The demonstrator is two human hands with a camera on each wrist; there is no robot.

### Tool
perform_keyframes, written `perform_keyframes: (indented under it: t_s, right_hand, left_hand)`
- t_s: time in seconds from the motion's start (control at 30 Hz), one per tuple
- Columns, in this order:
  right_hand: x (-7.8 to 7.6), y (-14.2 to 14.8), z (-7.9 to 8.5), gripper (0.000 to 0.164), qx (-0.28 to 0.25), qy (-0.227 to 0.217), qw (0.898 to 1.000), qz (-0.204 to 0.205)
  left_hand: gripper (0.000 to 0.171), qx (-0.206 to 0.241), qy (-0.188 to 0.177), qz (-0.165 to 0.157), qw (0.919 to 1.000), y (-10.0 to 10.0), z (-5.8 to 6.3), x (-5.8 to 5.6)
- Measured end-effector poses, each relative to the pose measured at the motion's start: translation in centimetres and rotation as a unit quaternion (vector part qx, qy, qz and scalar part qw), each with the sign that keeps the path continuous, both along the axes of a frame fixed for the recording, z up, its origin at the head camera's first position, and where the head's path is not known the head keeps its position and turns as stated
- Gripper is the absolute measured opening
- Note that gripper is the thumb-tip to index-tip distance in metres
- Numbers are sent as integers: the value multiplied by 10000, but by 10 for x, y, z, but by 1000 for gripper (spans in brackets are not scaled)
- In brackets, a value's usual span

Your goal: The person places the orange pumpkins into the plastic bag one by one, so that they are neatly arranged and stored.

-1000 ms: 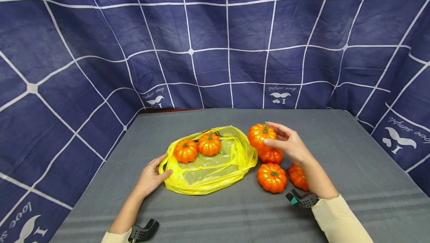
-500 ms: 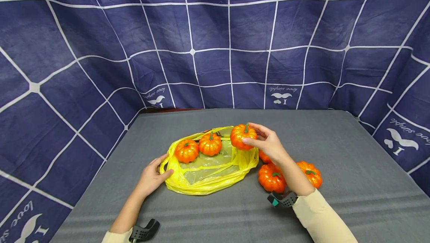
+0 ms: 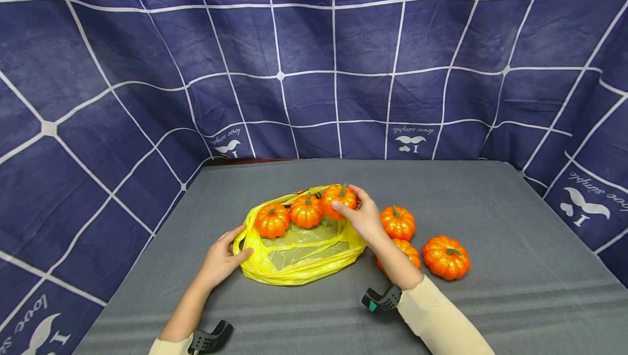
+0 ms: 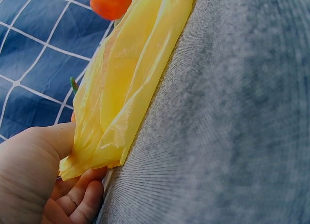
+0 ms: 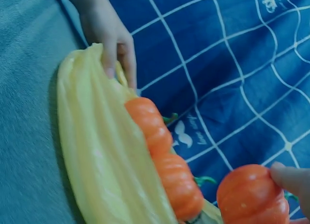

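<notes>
1. Head view: right hand grips pumpkin at far-right rim of yellow bag; best lowered softly, clear of plastic.
2. Left hand pinches bag's left rim; should hold mouth wide.
3. Two pumpkins inside, far left; three others on table, right.

It's a curtained-off work area: gridded drapes round tbl.

I have the left hand gripping the left end of a yellow bag on the cloth. A green-stemmed pumpkin and, right of it, a second pumpkin show behind the bag's near wall. Farther right, my right hand, partly visible, holds a third pumpkin. A gridded curtain hangs beyond.
</notes>
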State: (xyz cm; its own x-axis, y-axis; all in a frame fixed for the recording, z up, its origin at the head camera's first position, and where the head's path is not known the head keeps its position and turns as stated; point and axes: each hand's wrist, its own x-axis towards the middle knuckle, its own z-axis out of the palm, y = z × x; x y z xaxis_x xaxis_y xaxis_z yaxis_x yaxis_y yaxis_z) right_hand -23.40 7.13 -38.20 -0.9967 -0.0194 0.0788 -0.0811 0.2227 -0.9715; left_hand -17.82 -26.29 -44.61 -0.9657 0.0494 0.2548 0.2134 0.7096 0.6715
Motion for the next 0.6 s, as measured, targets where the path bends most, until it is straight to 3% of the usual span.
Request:
perform_keyframes:
  t_s: [0.27,0.6]
  right_hand:
    - [0,-18,-15,72,308,187,9980,-516]
    - [-2,-37,-30,69,200,375,9915,-1231]
  left_hand:
    - [62,76,-6,-40,10000,0,0,1]
    - [62,51,4,-35,10000,0,0,1]
